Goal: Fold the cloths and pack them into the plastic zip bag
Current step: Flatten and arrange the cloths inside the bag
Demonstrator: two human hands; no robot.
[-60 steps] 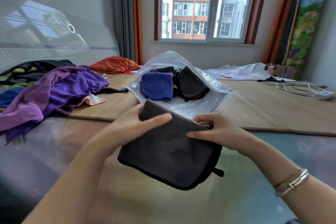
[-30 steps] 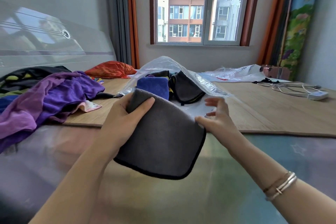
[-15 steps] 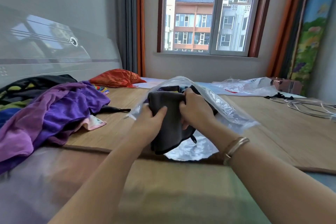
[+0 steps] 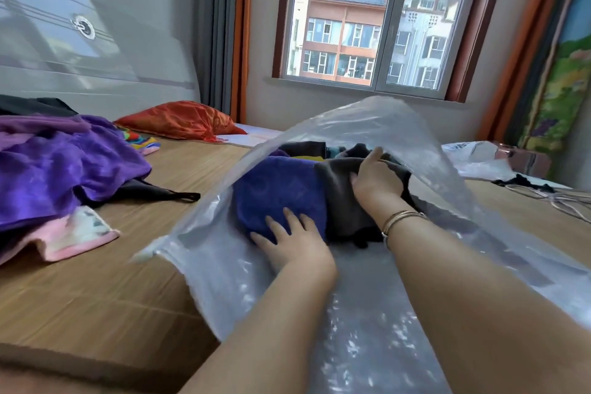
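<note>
Both my hands reach inside the clear plastic zip bag (image 4: 367, 313), whose upper flap arches over them. My left hand (image 4: 294, 245) lies with straight fingers on the folded blue cloth (image 4: 278, 192) in the bag. My right hand (image 4: 374, 181) presses flat on the folded dark grey cloth (image 4: 339, 195) beside the blue one. More dark and yellow cloths (image 4: 307, 150) lie deeper in the bag.
A heap of purple cloth (image 4: 54, 170) with a pink cloth (image 4: 73, 234) lies to the left on the wooden mat (image 4: 80, 291). An orange cloth (image 4: 182, 120) sits at the back. Another plastic bag (image 4: 476, 157) and cables (image 4: 556, 195) lie to the right.
The grey cloth went from my hands in front of the bag into the bag beside the blue cloth. Both hands let go of it and now press on the cloths.
</note>
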